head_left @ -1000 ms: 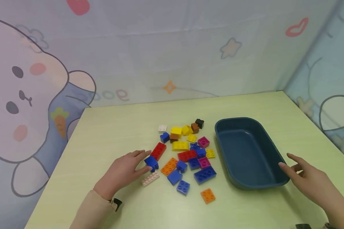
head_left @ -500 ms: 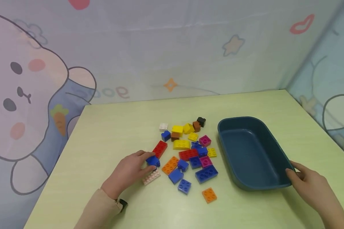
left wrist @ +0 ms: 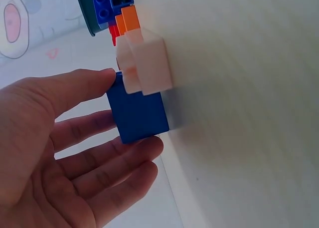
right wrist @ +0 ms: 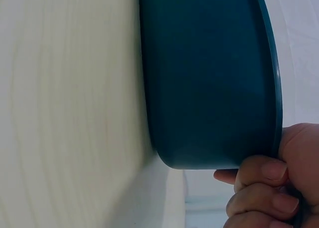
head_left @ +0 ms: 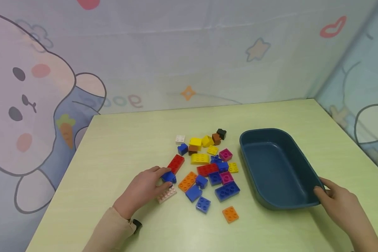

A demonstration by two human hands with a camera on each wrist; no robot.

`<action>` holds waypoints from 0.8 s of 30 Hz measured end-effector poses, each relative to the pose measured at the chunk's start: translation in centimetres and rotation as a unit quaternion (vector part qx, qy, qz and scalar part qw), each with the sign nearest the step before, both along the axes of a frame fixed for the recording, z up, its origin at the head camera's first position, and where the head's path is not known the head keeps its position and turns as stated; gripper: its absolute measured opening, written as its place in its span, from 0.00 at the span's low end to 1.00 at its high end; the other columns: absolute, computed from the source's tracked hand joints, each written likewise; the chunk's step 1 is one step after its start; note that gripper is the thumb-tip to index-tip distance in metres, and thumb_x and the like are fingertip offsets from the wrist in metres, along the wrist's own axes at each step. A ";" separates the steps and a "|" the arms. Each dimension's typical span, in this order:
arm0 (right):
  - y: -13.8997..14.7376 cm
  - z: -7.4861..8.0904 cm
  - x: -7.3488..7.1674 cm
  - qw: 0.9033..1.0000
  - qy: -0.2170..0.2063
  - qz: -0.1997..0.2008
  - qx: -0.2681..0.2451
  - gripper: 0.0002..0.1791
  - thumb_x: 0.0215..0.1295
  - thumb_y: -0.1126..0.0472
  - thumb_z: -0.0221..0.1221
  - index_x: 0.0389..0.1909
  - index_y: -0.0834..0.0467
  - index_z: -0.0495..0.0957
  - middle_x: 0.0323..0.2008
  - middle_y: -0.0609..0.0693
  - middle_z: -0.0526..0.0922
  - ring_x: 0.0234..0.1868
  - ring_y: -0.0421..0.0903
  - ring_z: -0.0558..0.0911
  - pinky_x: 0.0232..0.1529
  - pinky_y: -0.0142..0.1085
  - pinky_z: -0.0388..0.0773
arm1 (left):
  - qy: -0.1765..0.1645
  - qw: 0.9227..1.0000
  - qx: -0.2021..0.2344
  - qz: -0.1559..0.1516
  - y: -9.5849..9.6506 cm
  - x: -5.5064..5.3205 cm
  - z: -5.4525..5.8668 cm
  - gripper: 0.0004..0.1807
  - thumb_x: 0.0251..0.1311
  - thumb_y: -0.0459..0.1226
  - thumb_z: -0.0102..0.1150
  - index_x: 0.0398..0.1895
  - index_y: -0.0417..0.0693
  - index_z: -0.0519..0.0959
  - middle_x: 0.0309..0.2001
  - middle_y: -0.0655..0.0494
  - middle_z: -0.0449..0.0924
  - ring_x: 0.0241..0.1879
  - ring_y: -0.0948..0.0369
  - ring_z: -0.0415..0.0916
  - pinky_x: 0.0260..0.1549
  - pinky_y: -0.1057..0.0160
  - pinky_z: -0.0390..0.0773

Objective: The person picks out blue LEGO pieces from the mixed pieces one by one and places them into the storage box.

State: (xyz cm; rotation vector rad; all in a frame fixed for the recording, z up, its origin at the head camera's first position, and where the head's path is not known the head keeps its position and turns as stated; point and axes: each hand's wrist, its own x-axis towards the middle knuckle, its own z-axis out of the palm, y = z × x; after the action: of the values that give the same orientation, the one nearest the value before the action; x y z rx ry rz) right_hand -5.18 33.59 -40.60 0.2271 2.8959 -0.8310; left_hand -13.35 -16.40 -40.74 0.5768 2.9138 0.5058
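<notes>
At near left, my left hand (head_left: pixel 143 187) slants inward, pinching a blue brick (head_left: pixel 168 177); near right, my right hand (head_left: pixel 341 204) grips the corner of a dark tray (head_left: pixel 275 171).

Pinched blue brick (head_left: pixel 169 177) partly hidden by left hand (head_left: pixel 142 189)

Both arms angle inward, left forearm (head_left: pixel 108 229) in a sleeve. Left hand (head_left: pixel 145 185) is doing a pinch, thumb (left wrist: pixel 87 86) up top, other fingers kinda loosely bent below. Right hand (head_left: pixel 340 206) is more of a proper grip, fingers (right wrist: pixel 259 200) curled in pretty tight.
</notes>
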 end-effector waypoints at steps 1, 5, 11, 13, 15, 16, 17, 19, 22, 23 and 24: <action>0.0 0.0 0.0 1.000 0.000 -0.001 0.000 0.35 0.81 0.50 0.40 0.68 0.81 0.56 0.31 0.59 0.83 0.27 0.48 0.73 0.28 0.41 0.69 | -0.001 1.000 0.000 0.001 0.0 0.0 0.0 0.26 0.63 0.48 0.68 0.63 0.50 0.79 0.54 0.50 0.81 0.48 0.53 0.81 0.50 0.52 0.81; -0.1 -0.1 0.0 1.000 0.006 -0.003 0.001 0.35 0.81 0.51 0.40 0.68 0.80 0.57 0.30 0.58 0.83 0.27 0.47 0.73 0.28 0.40 0.69 | -0.009 1.000 0.000 0.005 0.1 0.0 0.0 0.26 0.63 0.47 0.68 0.63 0.50 0.78 0.55 0.49 0.81 0.50 0.51 0.81 0.51 0.51 0.81; -0.6 0.0 0.4 1.000 0.016 -0.005 0.003 0.35 0.81 0.50 0.38 0.69 0.79 0.56 0.20 0.50 0.70 0.20 0.46 0.67 0.23 0.39 0.63 | -0.007 1.000 0.003 0.007 0.0 -0.1 0.1 0.26 0.63 0.47 0.68 0.63 0.49 0.79 0.56 0.49 0.82 0.52 0.51 0.81 0.53 0.51 0.80; -0.7 0.1 0.4 1.000 0.015 -0.006 0.002 0.35 0.81 0.50 0.38 0.69 0.79 0.56 0.21 0.50 0.70 0.20 0.47 0.67 0.24 0.39 0.63 | -0.003 1.000 0.010 0.013 -0.2 -0.2 0.4 0.26 0.63 0.47 0.68 0.63 0.49 0.79 0.56 0.49 0.82 0.51 0.51 0.81 0.52 0.51 0.80; -0.7 0.1 0.3 1.000 0.011 -0.006 0.001 0.35 0.82 0.50 0.38 0.70 0.80 0.55 0.22 0.51 0.71 0.21 0.47 0.67 0.24 0.39 0.64 | 0.010 1.000 0.022 0.019 -0.7 -0.4 0.8 0.26 0.63 0.46 0.68 0.63 0.48 0.78 0.55 0.49 0.82 0.50 0.52 0.82 0.49 0.53 0.82; -0.7 0.1 0.3 1.000 0.010 -0.006 0.000 0.35 0.82 0.50 0.38 0.70 0.80 0.55 0.22 0.51 0.72 0.22 0.48 0.68 0.25 0.39 0.64 | 0.017 0.999 0.029 0.024 -1.1 -0.6 1.1 0.27 0.63 0.46 0.68 0.63 0.47 0.78 0.55 0.49 0.83 0.49 0.52 0.82 0.48 0.54 0.82; -0.6 0.1 0.3 1.000 0.010 -0.006 0.000 0.35 0.82 0.50 0.38 0.70 0.80 0.55 0.22 0.51 0.72 0.22 0.48 0.68 0.25 0.39 0.64 | 0.027 0.999 0.037 0.029 -1.4 -0.7 1.4 0.27 0.63 0.46 0.68 0.63 0.47 0.78 0.54 0.49 0.83 0.48 0.52 0.82 0.45 0.55 0.83; -0.5 0.0 0.3 1.000 0.010 -0.006 0.001 0.35 0.81 0.50 0.38 0.69 0.80 0.55 0.23 0.52 0.73 0.22 0.48 0.68 0.25 0.40 0.65 | 0.055 0.997 0.050 0.029 -2.2 -1.0 2.1 0.26 0.64 0.45 0.68 0.63 0.45 0.78 0.51 0.48 0.84 0.45 0.52 0.83 0.41 0.57 0.84; -0.3 -0.1 0.2 1.000 0.014 -0.005 0.002 0.35 0.81 0.50 0.39 0.69 0.80 0.56 0.27 0.57 0.79 0.24 0.48 0.71 0.26 0.40 0.67 | 0.083 0.994 0.059 0.026 -2.9 -1.4 2.8 0.26 0.63 0.44 0.68 0.61 0.42 0.78 0.48 0.48 0.85 0.43 0.50 0.83 0.37 0.58 0.84; -0.2 -0.2 0.2 1.000 0.014 -0.004 0.000 0.35 0.81 0.51 0.40 0.69 0.80 0.57 0.29 0.58 0.80 0.25 0.48 0.71 0.27 0.40 0.68 | 0.087 0.994 0.060 0.025 -2.9 -1.5 3.0 0.25 0.63 0.44 0.68 0.61 0.42 0.78 0.47 0.48 0.85 0.43 0.50 0.83 0.37 0.58 0.84; -0.2 -0.2 0.2 1.000 0.014 -0.002 -0.001 0.35 0.81 0.51 0.40 0.69 0.80 0.57 0.31 0.59 0.81 0.26 0.48 0.72 0.27 0.40 0.68 | 0.088 0.994 0.060 0.022 -2.9 -1.6 3.0 0.25 0.63 0.44 0.68 0.61 0.42 0.78 0.47 0.48 0.85 0.43 0.50 0.83 0.37 0.58 0.84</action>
State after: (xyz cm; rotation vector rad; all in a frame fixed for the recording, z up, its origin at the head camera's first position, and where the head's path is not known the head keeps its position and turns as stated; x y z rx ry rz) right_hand -5.00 33.42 -40.81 0.2238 2.9218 -0.8435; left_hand -14.97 -19.29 -37.72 0.6025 3.0840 0.6725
